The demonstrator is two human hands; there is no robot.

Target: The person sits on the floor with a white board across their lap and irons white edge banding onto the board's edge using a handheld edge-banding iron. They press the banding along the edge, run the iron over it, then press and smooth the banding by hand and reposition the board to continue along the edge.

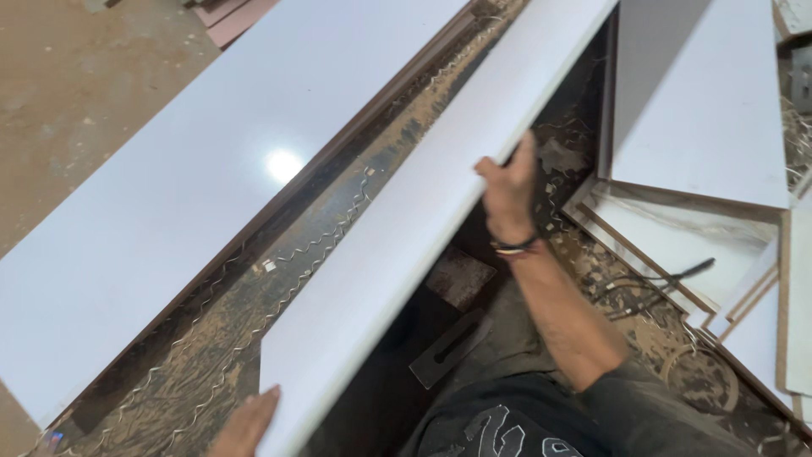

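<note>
Dark sleeve, dark wristband (516, 246), dark top with pale, perhaps printed, marking.

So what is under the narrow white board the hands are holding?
Under the narrow white board lies a dusty surface strewn with curly shavings, and on its right side a dark flat tool. Whatever sits directly beneath the board is covered. The right hand grips its edge; the left hand touches its near end.

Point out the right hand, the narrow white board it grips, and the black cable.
right hand (507, 190), head view, back of hand
narrow white board (397, 245), head view, top face
black cable (668, 278), head view, mid-length
</note>
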